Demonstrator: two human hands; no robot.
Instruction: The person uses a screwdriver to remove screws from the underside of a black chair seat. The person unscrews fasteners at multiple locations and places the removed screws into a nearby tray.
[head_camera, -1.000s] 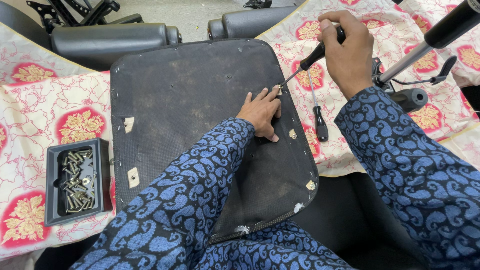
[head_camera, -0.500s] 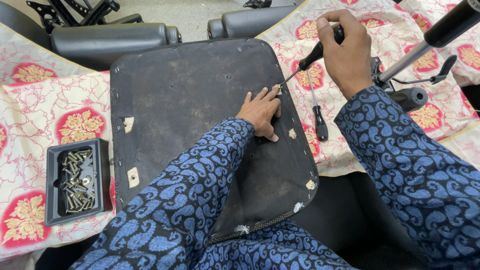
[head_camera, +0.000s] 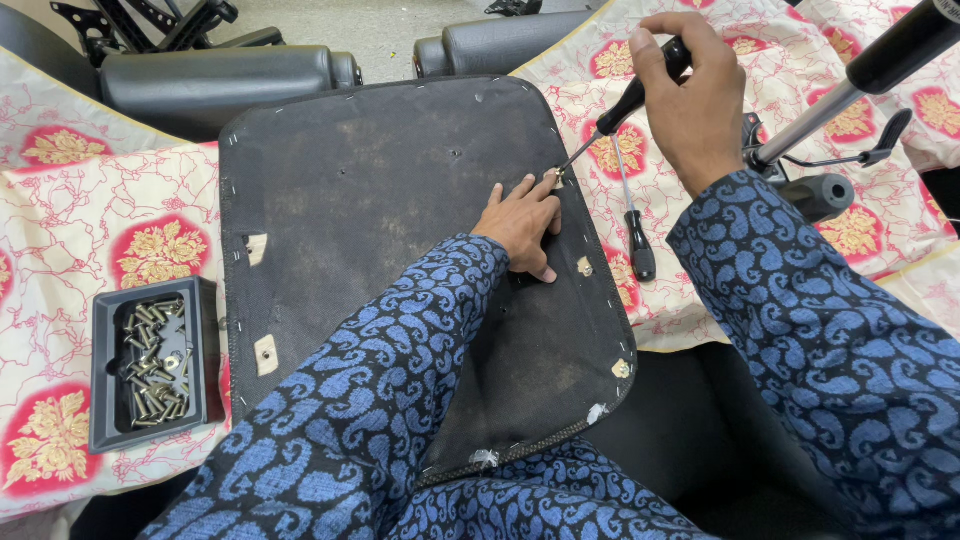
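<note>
- Prying at a staple (head_camera: 556, 176) on the right edge of the black seat base (head_camera: 400, 250), the screwdriver (head_camera: 620, 115) has its tip right on it, angled up to the right.
- Right hand (head_camera: 690, 95) has its fingers closed tight around the screwdriver's black handle; compared with a second ago the handle sits a touch higher and further up, so it looks like the tool is being levered, though the tip hasn't left that spot.
- Left hand (head_camera: 522, 222) lies flat on the seat base, fingers spread, fingertips just beside the tip, holding nothing. It hasn't budged, so I'd guess the staple isn't out yet.
- A second screwdriver (head_camera: 632, 215) lies on the patterned cloth (head_camera: 160, 250), just off the right edge.
- Over by the left edge, a black tray (head_camera: 105, 420) of screws (head_camera: 155, 360) rests on the cloth.
</note>
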